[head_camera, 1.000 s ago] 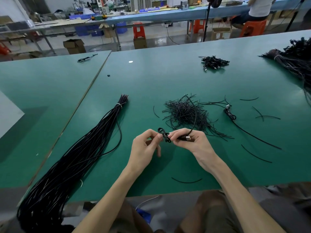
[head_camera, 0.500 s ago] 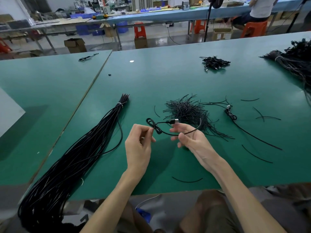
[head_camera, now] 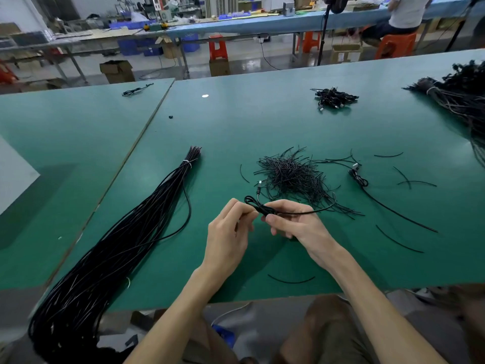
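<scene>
Guessing this is the bundling step: left hand [head_camera: 228,229] and right hand [head_camera: 296,224] each keep a tight pinching grip on the coiled cable [head_camera: 252,201], held over the bench [head_camera: 236,122], 6 o'clock of the tie pile [head_camera: 288,177]. Next move probably needs cinching its middle without the loops springing.

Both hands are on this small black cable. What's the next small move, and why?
Probably wrap the loose tail round the bunched loops. The left hand and right hand both pinch the cable at its bundle, while the tail trails free to the right, so the bundle looks unsecured.
</scene>
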The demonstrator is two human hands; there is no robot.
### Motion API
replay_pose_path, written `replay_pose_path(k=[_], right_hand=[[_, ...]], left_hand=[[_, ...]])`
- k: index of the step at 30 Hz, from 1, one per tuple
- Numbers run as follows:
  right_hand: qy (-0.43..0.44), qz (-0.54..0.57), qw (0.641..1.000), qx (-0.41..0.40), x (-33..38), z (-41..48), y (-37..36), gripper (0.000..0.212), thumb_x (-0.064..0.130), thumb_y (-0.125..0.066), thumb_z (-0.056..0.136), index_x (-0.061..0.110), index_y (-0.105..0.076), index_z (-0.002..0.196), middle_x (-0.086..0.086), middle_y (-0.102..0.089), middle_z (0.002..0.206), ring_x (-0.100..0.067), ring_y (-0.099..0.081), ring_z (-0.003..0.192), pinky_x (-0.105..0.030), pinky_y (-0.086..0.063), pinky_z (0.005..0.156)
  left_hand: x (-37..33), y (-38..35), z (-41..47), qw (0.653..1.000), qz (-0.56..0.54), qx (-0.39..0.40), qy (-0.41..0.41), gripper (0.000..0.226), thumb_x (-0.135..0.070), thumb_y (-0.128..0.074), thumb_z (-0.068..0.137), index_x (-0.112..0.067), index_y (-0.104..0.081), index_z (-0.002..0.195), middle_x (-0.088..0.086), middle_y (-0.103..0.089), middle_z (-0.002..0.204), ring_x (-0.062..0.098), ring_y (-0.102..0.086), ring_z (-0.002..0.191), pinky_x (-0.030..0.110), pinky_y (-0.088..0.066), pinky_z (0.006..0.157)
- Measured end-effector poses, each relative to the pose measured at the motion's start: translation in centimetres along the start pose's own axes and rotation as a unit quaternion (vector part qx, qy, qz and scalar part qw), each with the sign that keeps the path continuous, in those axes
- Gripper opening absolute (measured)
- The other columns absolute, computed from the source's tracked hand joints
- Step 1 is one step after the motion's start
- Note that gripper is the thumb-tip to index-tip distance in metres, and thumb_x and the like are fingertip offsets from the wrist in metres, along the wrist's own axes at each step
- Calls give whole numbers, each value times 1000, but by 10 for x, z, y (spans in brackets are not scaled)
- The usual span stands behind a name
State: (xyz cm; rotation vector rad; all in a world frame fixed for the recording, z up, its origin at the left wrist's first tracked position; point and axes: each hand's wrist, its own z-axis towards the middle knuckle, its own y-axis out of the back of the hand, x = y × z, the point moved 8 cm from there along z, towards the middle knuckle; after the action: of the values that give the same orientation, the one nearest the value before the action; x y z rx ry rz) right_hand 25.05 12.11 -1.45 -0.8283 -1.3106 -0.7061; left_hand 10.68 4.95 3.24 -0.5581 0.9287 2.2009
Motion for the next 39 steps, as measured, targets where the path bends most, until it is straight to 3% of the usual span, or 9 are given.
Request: replay_pose_path(k=[4, 7, 12, 19, 22, 25, 31, 35, 39], right_hand=[[12, 19, 1000, -16, 2, 0, 3, 24, 15, -83, 80, 23, -80, 103, -8, -78, 90, -14, -64, 68, -20, -39, 54], [26, 24, 999, -18, 3, -1, 6, 29, 2, -78, 84, 26, -80, 99, -3, -79, 92, -13, -64, 67, -18, -40, 56], [11, 59, 998, -10, 0, -1, 9, 30, 30, -87, 71, 27, -82, 100, -4, -79, 90, -15, -64, 68, -21, -42, 61], [-2, 73, 996, 44, -3, 2, 2, 29, 23, -84, 77, 18, -79, 105, -6, -75, 93, -14, -65, 79, -20, -53, 72], [-3, 76, 997, 25, -2, 2, 3, 26, 19, -82, 82, 15, -73, 106, -4, -71, 91, -13, -63, 78, -19, -51, 69], [-11, 17, 1000, -1, -6, 2, 5, 16, 18, -74, 93, 16, -73, 109, -2, -75, 94, -12, -64, 79, -19, -47, 65], [-18, -21, 1000, -13, -5, 3, 3, 32, 39, -77, 88, 23, -73, 115, -1, -77, 102, -10, -70, 94, -22, -54, 81], [13, -38, 999, -11, -1, 4, 2, 38, 28, -84, 78, 15, -71, 111, 1, -75, 103, -14, -69, 101, -28, -55, 94], [34, 5, 999, 5, 2, 3, 3, 24, 2, -81, 81, 9, -74, 103, -3, -74, 103, -16, -65, 99, -26, -54, 88]], left_hand=[[18, -8, -3, 986, -112, 22, 121, 16, -11, -64, 101, -18, -63, 86, -2, -65, 69, 14, -59, 59, 24, -42, 59], [23, -21, -11, 947, -245, 42, 201, 21, -13, -62, 100, -15, -59, 80, 4, -66, 69, 27, -65, 55, 36, -49, 61], [16, -30, 0, 916, -336, 114, 189, 18, 4, -60, 97, 6, -51, 81, 19, -56, 73, 27, -61, 49, 22, -49, 63], [9, -37, 2, 893, -303, 277, 186, 23, 20, -53, 87, 3, -52, 72, 5, -63, 65, 26, -60, 45, 30, -49, 60], [13, -29, 9, 925, -225, 252, 173, 20, 8, -54, 84, -4, -50, 69, 13, -59, 65, 28, -58, 52, 42, -49, 55], [11, -14, 17, 977, 6, 201, 68, 22, 7, -59, 85, -11, -52, 75, -2, -57, 71, 29, -56, 64, 49, -51, 61], [-9, -15, 13, 964, 203, 169, -41, 15, -1, -59, 89, -13, -54, 81, -3, -55, 79, 31, -48, 55, 45, -47, 49], [-3, -20, 9, 972, 176, 157, 17, 23, 0, -61, 87, -18, -49, 78, -8, -55, 78, 26, -50, 61, 41, -46, 56], [22, -25, 4, 965, -14, 149, 215, 28, -3, -61, 87, -21, -53, 67, -9, -57, 55, 15, -50, 52, 34, -46, 58]])
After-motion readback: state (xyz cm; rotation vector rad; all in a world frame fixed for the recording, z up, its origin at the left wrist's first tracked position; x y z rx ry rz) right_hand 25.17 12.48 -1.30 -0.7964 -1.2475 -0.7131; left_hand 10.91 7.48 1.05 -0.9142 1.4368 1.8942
